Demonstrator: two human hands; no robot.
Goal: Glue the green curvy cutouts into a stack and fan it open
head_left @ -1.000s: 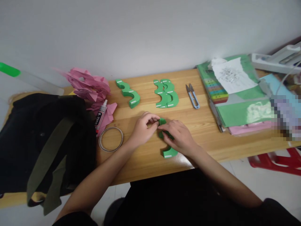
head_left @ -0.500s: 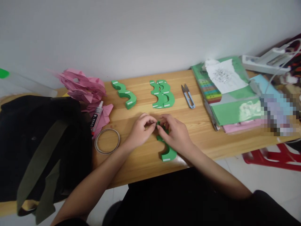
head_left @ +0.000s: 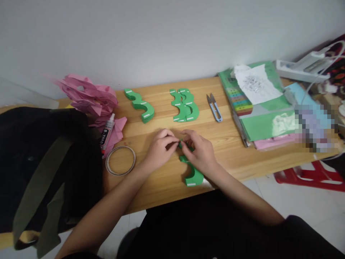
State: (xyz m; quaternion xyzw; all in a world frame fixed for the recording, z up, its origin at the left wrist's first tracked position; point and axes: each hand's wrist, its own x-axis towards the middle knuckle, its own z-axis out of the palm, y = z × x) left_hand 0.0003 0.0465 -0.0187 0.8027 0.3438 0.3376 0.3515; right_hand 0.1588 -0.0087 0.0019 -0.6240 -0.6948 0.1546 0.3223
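Observation:
A curved green paper piece [head_left: 195,176] with a white strip at its near end lies in front of me, partly under my right hand [head_left: 201,149]. The right thumb and fingers pinch its far end. My left hand [head_left: 163,145] meets the right one there, its thumb and forefinger pressed together at the tip; what they pinch is too small to make out. Beyond my hands, one stack of wavy green paper pieces [head_left: 140,104] sits at the left. Another group of green paper pieces [head_left: 184,106] with white strips is in the middle.
Thread snips [head_left: 215,108] lie right of the green pieces. A tape roll [head_left: 120,160], a glue tube [head_left: 107,133] and pink paper [head_left: 91,95] are at the left beside a black bag [head_left: 54,162]. Packs of coloured paper [head_left: 269,126] and a power strip [head_left: 302,72] occupy the right.
The view has shifted slightly, so the tabletop things appear a little further left and up. Both hands keep nearly the same pose at the green paper piece's far end.

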